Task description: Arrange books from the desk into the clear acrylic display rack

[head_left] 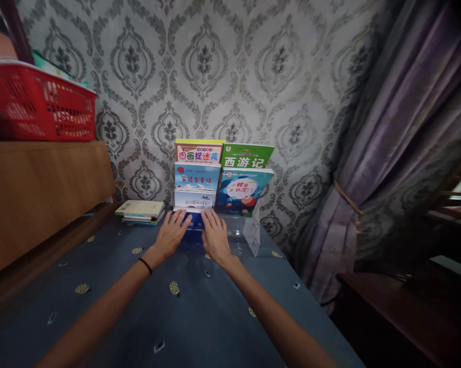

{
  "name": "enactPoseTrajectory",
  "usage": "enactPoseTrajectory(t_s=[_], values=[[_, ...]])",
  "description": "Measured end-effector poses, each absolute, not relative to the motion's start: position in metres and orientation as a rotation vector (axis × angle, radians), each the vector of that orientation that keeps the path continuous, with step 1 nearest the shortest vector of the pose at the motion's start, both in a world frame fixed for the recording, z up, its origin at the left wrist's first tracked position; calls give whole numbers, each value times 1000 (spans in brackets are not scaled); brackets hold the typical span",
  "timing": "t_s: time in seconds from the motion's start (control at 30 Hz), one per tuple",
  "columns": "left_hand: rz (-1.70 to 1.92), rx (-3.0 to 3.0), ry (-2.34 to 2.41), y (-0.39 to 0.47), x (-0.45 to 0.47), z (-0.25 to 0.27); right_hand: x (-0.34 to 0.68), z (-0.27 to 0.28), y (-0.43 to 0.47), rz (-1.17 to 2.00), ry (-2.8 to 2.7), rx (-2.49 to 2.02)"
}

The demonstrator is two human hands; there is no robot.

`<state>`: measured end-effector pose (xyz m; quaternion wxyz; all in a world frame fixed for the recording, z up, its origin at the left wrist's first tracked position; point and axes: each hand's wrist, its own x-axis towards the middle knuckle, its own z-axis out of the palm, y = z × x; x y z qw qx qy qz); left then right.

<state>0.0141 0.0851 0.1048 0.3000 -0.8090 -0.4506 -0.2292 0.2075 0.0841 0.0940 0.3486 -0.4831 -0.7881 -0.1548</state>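
A dark blue book (194,221) stands in the lowest, front tier of a clear stepped display rack (252,236). My left hand (171,232) is on the book's left side, thumb across the front cover and fingers toward the top edge. On the opposite side, my right hand (215,235) holds it the same way. Behind it rise a white-and-blue book (194,200), a light blue book (197,177) and a pink book with a yellow top (198,151). The rack's right column holds a blue fish-picture book (242,191) below a green book (247,155).
A small stack of books (140,210) lies left of the rack on the blue patterned tablecloth (199,317). Farther left, a red basket (67,110) sits on a wooden cabinet (49,189). Patterned wallpaper (230,66) is behind; a purple curtain (368,168) hangs at right.
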Motion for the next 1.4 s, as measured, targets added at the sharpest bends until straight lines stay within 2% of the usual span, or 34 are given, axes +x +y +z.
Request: enactPoseTrajectory(t_s=[0.33,0.77,1.4], values=[[-658,-2166,-1170,93,12,112,204,89,72,-460,-1982,-1145],[-729,-2127,-1187,94,15,102,196,81,71,-275,-2078,-1173],[-601,-2214,-1043,103,-6,108,235,93,94,-272,-2332,-1061]])
